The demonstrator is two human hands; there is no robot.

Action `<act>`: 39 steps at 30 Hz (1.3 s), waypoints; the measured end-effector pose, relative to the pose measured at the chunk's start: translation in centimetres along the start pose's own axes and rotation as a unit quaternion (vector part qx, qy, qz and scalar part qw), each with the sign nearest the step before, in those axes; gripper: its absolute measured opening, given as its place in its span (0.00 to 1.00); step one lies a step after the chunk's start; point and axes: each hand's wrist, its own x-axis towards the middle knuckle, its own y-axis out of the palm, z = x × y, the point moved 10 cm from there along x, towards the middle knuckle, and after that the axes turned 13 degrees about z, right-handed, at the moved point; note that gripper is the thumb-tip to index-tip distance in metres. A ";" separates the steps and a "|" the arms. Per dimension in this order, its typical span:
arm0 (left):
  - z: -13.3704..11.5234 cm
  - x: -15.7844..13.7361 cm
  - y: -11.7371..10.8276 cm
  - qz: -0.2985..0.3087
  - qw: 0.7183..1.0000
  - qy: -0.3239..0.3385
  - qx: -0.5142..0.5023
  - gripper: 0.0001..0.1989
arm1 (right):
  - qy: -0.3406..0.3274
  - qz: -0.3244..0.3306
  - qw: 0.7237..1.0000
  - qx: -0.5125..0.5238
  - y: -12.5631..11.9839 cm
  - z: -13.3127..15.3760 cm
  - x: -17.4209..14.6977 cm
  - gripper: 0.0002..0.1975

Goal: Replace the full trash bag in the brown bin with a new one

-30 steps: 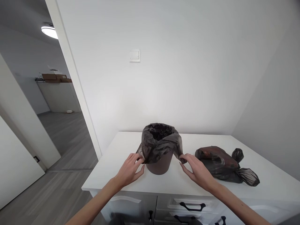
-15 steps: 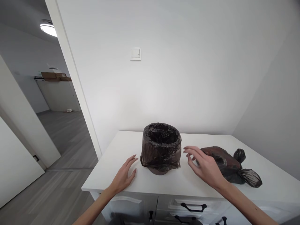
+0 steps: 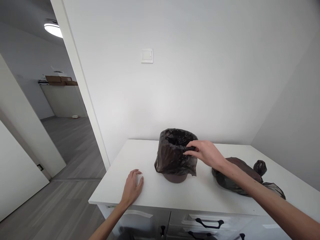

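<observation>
A small brown trash can (image 3: 175, 178) stands on the white cabinet top, its base showing below a black trash bag (image 3: 172, 160) folded over its rim. My right hand (image 3: 206, 153) pinches the bag at the rim's right side, and the can leans slightly. My left hand (image 3: 132, 187) rests on the cabinet top, left of the can and apart from it, its fingers loosely bent and holding nothing. A tied dark plastic bag (image 3: 230, 185) lies on the right, partly hidden behind my right forearm. Its contents cannot be made out.
The white cabinet (image 3: 147, 198) has black handles (image 3: 209, 223) on its front. A wall with a light switch (image 3: 147, 56) rises behind it. To the left, a doorway opens onto grey flooring (image 3: 75, 150), with cardboard boxes (image 3: 53, 79) in the room beyond.
My right hand has moved left and taken hold of the bag at the can's rim. The can has tipped slightly. My left hand has drawn back a little from it.
</observation>
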 end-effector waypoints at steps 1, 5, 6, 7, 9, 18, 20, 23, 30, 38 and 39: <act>-0.1 0.0 0.0 0.003 1.000 -0.001 0.002 0.13 | 0.011 -0.012 1.000 0.000 -0.6 -0.9 0.2 0.14; -0.3 0.0 0.1 0.012 1.000 -0.005 0.013 0.12 | 0.067 -0.062 0.996 -0.021 -3.0 -5.9 0.7 0.15; -0.3 0.0 0.1 0.013 1.000 -0.005 0.017 0.12 | 0.081 -0.073 0.994 -0.027 -3.4 -7.3 0.8 0.15; -0.4 0.0 0.1 0.013 1.000 -0.004 0.021 0.12 | 0.095 -0.084 0.991 -0.032 -3.7 -8.8 0.9 0.14; -0.7 -0.1 -0.1 0.011 1.000 0.001 0.028 0.11 | 0.123 -0.100 0.986 -0.043 -4.2 -11.8 1.1 0.14; -0.9 -0.3 0.3 0.014 0.999 0.013 0.046 0.09 | 0.200 -0.096 0.972 -0.074 -3.5 -23.7 0.9 0.21; -0.7 -0.3 0.6 0.017 0.998 0.013 0.052 0.09 | 0.218 -0.104 0.969 -0.050 -3.1 -25.8 0.6 0.22; -0.4 -0.2 0.9 0.021 0.998 0.014 0.062 0.09 | 0.250 -0.105 0.961 -0.050 -2.4 -27.7 0.2 0.24; -0.3 -0.2 1.6 0.023 0.995 0.034 0.092 0.09 | 0.200 -0.213 0.945 -0.148 -0.8 -22.7 -1.6 0.26; -1.4 -0.7 2.3 0.008 0.984 0.085 0.157 0.13 | 0.110 -0.036 0.993 -0.012 18.7 -11.5 -4.1 0.18; -1.4 -0.7 2.5 0.010 0.983 0.087 0.164 0.14 | 0.120 -0.026 0.992 0.006 20.4 -10.9 -4.7 0.18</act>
